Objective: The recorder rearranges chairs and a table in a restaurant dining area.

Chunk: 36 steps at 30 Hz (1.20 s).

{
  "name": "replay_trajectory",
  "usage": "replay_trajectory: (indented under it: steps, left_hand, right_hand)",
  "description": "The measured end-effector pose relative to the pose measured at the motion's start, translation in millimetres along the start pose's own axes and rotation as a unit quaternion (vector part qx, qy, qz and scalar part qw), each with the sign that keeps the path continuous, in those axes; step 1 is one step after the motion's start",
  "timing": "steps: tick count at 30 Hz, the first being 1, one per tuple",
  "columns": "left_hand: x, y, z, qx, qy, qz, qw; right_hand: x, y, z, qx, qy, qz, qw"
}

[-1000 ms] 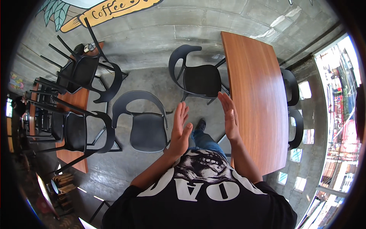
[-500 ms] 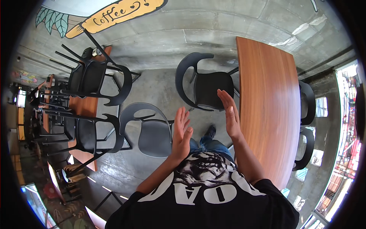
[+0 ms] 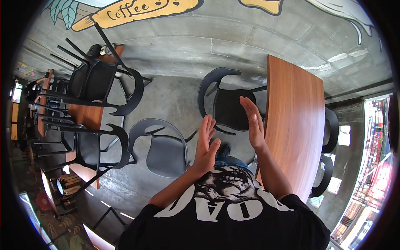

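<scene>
A person in a black printed T-shirt (image 3: pixel 233 208) looks down at two raised, empty hands. The left hand (image 3: pixel 205 146) is flat with fingers straight and close together, palm turned inward; the right hand (image 3: pixel 252 123) mirrors it, flat and facing the left, a clear gap between them. Neither touches anything. Just beyond the left hand stands a grey chair (image 3: pixel 164 152) on the concrete floor (image 3: pixel 175 96); beyond the right hand, a black chair (image 3: pixel 229 106) is drawn up to a long wooden table (image 3: pixel 296 125) on the person's right. More black chairs (image 3: pixel 89 81) are stacked on tables at far left. The table edge lies just beside the right forearm, so a wide sweep could probably knock against it.
</scene>
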<state>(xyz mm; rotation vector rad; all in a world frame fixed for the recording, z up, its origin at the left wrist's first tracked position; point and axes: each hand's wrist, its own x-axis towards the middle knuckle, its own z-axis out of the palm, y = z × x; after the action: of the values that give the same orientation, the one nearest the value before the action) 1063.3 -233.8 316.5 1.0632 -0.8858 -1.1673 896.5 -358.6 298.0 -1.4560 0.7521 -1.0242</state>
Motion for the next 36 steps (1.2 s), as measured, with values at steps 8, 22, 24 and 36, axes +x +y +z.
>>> replay_trajectory:
  steps: [8,22,24,36]
  left_hand:
    - [40,-13,-24,-0.007,0.012,-0.010,1.000]
    - [121,-107,-43,0.089,0.220,-0.083,0.968]
    - [114,-174,-66,0.099,0.339,-0.182,0.918]
    - [36,-351,-59,-0.315,0.269,-0.537,0.735]
  right_hand:
    - [37,12,13,-0.021,-0.012,0.008,1.000]
    - [182,119,-45,-0.023,-0.052,0.067,0.996]
    - [218,179,-62,0.000,-0.042,0.084,0.996]
    - [329,324,-120,-0.468,-0.362,0.324,0.738]
